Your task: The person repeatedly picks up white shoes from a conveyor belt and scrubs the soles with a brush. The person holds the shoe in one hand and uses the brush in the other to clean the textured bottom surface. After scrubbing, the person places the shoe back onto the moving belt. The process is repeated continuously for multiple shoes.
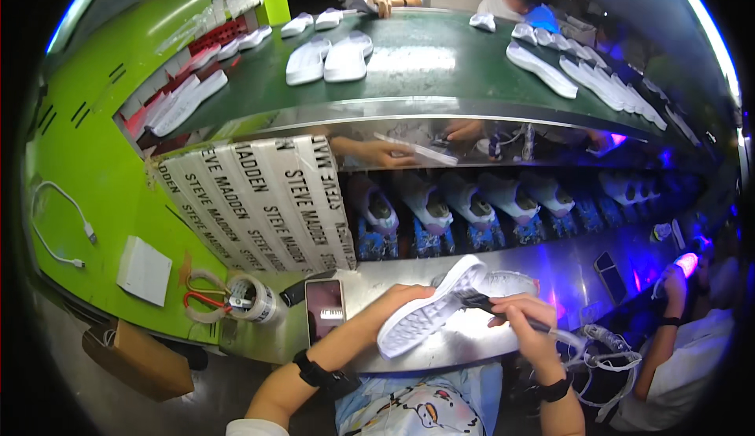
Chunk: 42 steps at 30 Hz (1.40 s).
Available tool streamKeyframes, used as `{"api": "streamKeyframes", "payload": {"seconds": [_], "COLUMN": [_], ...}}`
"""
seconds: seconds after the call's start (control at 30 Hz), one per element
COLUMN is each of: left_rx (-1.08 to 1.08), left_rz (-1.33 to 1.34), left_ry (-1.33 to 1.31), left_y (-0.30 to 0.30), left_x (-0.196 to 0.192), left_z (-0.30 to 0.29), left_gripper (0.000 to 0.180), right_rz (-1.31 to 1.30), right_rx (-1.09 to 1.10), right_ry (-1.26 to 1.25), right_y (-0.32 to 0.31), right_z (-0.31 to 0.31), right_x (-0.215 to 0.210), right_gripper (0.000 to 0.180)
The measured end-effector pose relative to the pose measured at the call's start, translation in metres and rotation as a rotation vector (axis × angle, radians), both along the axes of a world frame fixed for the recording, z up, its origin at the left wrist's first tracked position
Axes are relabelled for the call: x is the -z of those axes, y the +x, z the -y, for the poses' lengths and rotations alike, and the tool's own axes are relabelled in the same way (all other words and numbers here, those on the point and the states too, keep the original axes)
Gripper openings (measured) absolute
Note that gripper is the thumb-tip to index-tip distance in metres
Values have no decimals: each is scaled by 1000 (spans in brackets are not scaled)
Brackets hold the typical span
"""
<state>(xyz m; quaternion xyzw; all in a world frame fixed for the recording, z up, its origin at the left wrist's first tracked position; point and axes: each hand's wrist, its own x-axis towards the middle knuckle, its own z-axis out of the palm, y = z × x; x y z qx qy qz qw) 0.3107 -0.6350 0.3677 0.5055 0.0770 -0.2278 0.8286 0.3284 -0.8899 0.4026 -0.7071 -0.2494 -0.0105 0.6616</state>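
Observation:
A white shoe sole (417, 327) is tilted over the metal bench, its textured inner side facing up. My left hand (399, 301) is closed on its left edge. In my right hand (528, 322) is a dark-handled brush (480, 302), its head against the inner side of the sole near the upper right. A grey tube (570, 340) runs from beside that hand toward coiled clear tubing on the right. Just behind the held sole, a second whitish sole (510, 283) lies on the bench, partly covered.
A phone (324, 310), tape rolls (255, 301) and orange-handled scissors (206, 298) are at left, before a tape-covered carton (259, 208). Shoe uppers (472, 204) line the lower shelf. White soles (348, 57) lie on the green belt (440, 90). A co-worker's arm (668, 310) is at right.

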Motion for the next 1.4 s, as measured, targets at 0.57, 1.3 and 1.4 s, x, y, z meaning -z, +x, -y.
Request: {"api": "streamKeyframes", "payload": {"seconds": [0.57,1.3,1.4], "left_rx": [-927,-120,-269], "left_rz": [332,100,128], "left_ry": [1683,-921,-849], "left_y": [115,-45,-38], "left_x": [-275,111,105], "left_z": [-214,24,36], "left_gripper": [55,57,51], "right_rz": [-55,362,476], "right_rx": [-50,59,-298], "right_ry": [403,-48,-143], "right_y": [-11,-14,-35], "right_z": [-6,-50,-49], "right_x": [-14,36,38], "right_gripper": [27,22,21]}}
